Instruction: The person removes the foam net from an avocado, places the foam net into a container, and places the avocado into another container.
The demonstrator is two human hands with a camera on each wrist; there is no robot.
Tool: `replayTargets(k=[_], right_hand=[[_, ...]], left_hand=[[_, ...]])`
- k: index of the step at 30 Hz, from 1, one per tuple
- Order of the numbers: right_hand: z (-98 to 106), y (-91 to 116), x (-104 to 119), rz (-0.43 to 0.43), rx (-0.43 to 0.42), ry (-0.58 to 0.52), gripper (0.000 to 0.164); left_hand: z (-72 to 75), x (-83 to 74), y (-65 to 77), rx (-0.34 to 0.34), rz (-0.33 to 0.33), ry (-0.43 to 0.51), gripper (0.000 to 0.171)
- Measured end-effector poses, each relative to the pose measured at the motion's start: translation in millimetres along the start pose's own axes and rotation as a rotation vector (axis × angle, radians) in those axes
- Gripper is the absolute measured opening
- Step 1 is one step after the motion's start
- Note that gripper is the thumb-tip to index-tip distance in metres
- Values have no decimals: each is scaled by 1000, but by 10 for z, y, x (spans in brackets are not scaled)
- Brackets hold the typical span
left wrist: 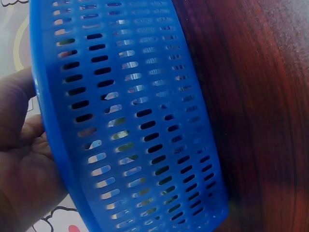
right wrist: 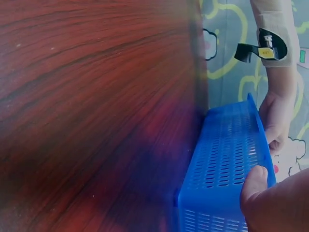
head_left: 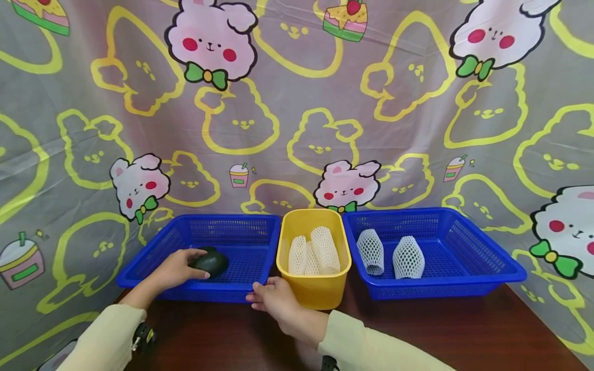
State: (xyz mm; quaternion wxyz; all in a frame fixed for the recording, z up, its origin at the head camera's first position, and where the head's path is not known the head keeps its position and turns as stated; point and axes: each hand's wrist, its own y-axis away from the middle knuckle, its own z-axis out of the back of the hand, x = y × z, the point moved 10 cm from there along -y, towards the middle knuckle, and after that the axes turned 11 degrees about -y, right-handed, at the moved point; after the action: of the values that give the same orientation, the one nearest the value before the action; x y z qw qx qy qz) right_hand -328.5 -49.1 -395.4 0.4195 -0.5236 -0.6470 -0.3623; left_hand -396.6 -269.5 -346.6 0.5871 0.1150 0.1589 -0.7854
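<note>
A dark green avocado (head_left: pixel 211 262) lies in the left blue basket (head_left: pixel 218 293), with part of another dark green shape behind it. My left hand (head_left: pixel 178 269) reaches over the basket's near rim and holds the avocado at its left side, thumb in front and fingers behind. In the left wrist view the basket wall hides the avocado, and part of the left hand (left wrist: pixel 24 154) shows beyond the rim. My right hand (head_left: pixel 278 301) touches the basket's near right corner from outside. Its thumb (right wrist: pixel 256 182) lies against that corner in the right wrist view.
A yellow bin (head_left: pixel 313 291) holding several white foam net sleeves (head_left: pixel 325 250) stands right of the basket. Beyond it, another blue basket (head_left: pixel 436 289) contains two foam net sleeves (head_left: pixel 408 257). All stand on a dark brown table (head_left: pixel 199 335) before a patterned cloth (head_left: pixel 287 170).
</note>
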Motion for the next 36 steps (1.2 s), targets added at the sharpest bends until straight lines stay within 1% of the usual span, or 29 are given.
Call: replayTargets(k=[3, 9, 16, 23, 31, 36], right_hand=[[1, -26, -22, -16, -13, -27, 33], [11, -63, -50, -28, -30, -45, 33], [-3, -58, -50, -21, -22, -63, 32], [-2, -59, -43, 2, -24, -67, 30], [3, -48, -41, -3, -34, -57, 31], [0, -46, -27, -1, -38, -54, 28]], left_hand=[[-24, 30, -28, 21, 2, -31, 67], [-42, 99, -79, 70, 5, -79, 64], [-73, 208, -95, 133, 48, -116, 59], [-91, 211, -120, 157, 42, -138, 55], [-139, 276, -149, 177, 74, -156, 52], [-157, 298, -159, 203, 91, -153, 53]])
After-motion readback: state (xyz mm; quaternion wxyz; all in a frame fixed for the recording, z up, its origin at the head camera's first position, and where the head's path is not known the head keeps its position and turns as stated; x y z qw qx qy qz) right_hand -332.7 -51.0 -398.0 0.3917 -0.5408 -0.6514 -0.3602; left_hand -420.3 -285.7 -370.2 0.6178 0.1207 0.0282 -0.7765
